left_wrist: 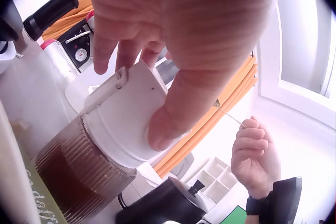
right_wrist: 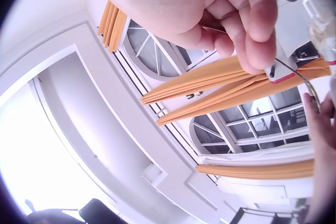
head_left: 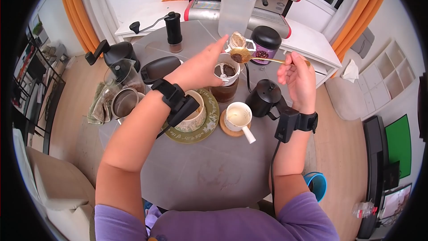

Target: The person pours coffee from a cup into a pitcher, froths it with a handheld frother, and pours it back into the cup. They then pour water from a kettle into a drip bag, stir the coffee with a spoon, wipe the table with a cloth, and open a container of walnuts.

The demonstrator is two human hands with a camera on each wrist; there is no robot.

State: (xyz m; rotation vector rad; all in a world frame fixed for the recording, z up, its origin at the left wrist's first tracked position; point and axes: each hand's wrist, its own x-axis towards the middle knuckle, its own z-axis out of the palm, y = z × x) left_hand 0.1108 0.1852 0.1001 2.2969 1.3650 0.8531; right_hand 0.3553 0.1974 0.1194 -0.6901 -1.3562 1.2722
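My left hand (head_left: 203,68) grips a white coffee dripper (left_wrist: 128,116) by its sides, thumb on the near wall and fingers at the far side. Dark grounds show inside it. Below the dripper stands a ribbed glass (left_wrist: 79,169) of brown liquid. My right hand (head_left: 299,80) pinches the thin handle of a gold spoon (head_left: 269,60) between thumb and fingers. The spoon's bowl, coated with brown grounds, is over the dripper's far edge. Just behind the bowl is a crumpled filter in a white frame (head_left: 237,41).
Near the hands stand a black kettle (head_left: 266,98), a white handled cup (head_left: 238,116) on a wooden coaster, and a black-lidded jar (head_left: 266,40). A green plate (head_left: 207,127) bears a patterned bowl. Behind are a clear pitcher (head_left: 236,11), hand grinder (head_left: 173,31) and espresso machine (head_left: 285,15).
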